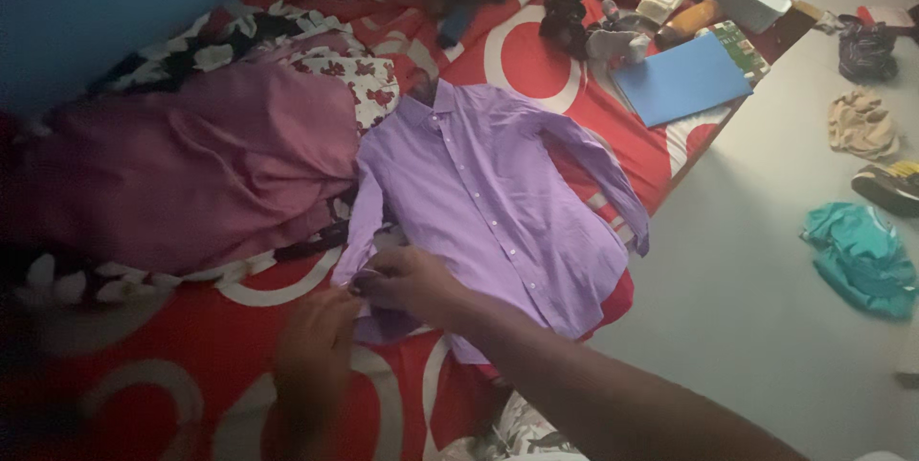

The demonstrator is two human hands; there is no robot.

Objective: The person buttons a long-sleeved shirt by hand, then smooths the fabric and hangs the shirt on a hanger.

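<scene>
down at lower centre, right hand (pixel 407 281) and left hand (pixel 321 332) pinch the cuff of the purple shirt (pixel 498 198) spread on the bed (pixel 172 394); tugging could rumple it.

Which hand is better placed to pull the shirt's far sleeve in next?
Right, probably. The right hand already rests on the shirt, nearer the far sleeve; the left hand sits at the near cuff, farther away.
</scene>
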